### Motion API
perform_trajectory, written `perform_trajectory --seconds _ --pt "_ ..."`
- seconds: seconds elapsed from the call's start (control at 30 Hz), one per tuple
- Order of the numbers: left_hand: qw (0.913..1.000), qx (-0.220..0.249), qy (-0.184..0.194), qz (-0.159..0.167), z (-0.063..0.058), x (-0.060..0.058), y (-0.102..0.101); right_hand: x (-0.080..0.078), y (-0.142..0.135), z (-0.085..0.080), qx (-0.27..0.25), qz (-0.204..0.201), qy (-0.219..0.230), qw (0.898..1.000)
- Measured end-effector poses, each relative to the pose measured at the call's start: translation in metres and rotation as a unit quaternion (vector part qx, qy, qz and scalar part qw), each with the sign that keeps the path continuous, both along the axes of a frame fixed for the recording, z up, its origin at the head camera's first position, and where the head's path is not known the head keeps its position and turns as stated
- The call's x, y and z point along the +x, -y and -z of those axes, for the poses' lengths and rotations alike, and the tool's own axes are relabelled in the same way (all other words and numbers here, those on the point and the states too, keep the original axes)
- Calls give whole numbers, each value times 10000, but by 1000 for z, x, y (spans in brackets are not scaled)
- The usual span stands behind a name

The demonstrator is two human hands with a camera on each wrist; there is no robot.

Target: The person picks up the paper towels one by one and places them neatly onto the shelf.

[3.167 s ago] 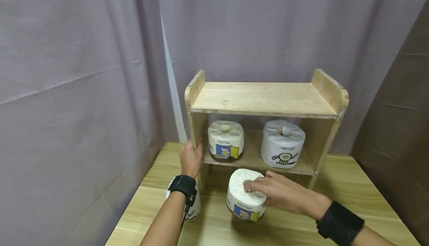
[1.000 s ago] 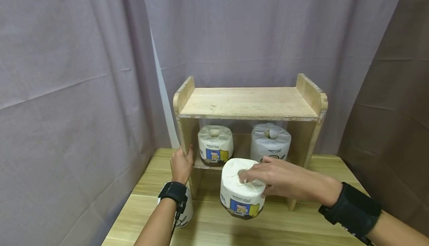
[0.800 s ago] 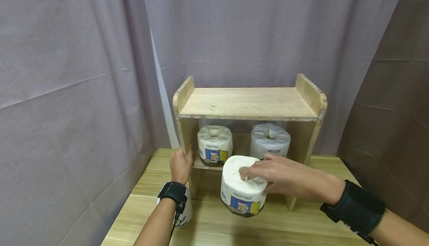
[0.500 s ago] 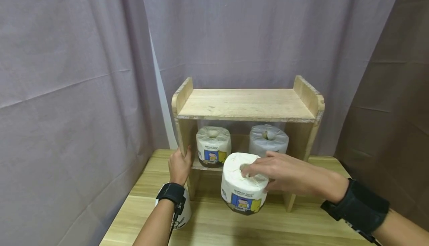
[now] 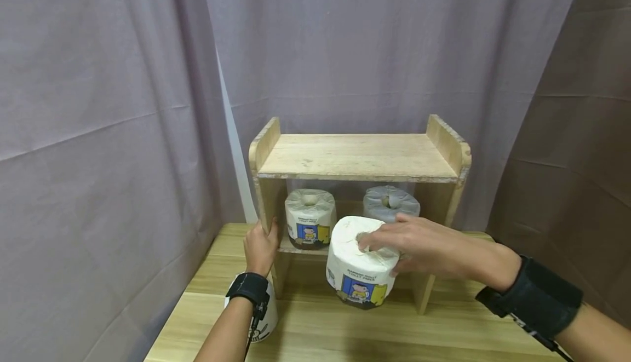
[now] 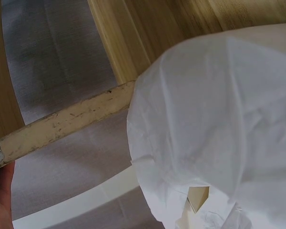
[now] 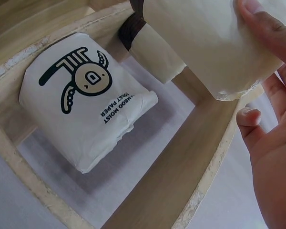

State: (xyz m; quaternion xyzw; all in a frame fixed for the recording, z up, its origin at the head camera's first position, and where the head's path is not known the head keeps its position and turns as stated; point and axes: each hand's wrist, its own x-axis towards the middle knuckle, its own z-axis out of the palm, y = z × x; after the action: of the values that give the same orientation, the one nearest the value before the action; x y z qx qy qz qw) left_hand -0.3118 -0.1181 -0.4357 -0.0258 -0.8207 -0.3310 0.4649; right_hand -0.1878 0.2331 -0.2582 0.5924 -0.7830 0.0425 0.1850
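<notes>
My right hand holds a wrapped toilet roll by its top, fingers in the core hole and thumb on the outside. The roll, with its blue and yellow picture, hangs tilted in front of the wooden shelf. My left hand grips the shelf's left side panel at mid height. On the middle board stand a cream toilet roll at left and a white toilet roll at right, partly hidden behind the held one. The right wrist view shows the white roll's dog drawing.
Another white toilet roll stands on the wooden table, left of the shelf and partly behind my left wrist; it looms large in the left wrist view. Grey curtains hang behind and on both sides.
My right hand has raised the held toilet roll from low before the bottom compartment to the middle board's height. My left hand keeps its grip; the head view has shifted slightly.
</notes>
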Motion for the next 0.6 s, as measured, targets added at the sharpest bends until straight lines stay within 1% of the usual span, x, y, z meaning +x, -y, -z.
perform_trajectory --seconds 0.1,0.27,0.37,0.47,0.6 --pt "10000 -57 25 -24 1 0 2 -1 -1 -3 -44 21 89 9999" --pt "10000 -94 -4 -14 2 0 2 -3 -4 -8 -162 -166 -47 9997" --pt "10000 -90 -26 -17 2 -1 2 -3 -6 -11 -192 -120 -35 9997" --pt "10000 -88 9 0 2 -1 2 -3 -7 -15 -187 -8 57 9998" --pt "10000 -84 14 -11 1 -2 2 -1 -7 -19 -186 44 160 9997"
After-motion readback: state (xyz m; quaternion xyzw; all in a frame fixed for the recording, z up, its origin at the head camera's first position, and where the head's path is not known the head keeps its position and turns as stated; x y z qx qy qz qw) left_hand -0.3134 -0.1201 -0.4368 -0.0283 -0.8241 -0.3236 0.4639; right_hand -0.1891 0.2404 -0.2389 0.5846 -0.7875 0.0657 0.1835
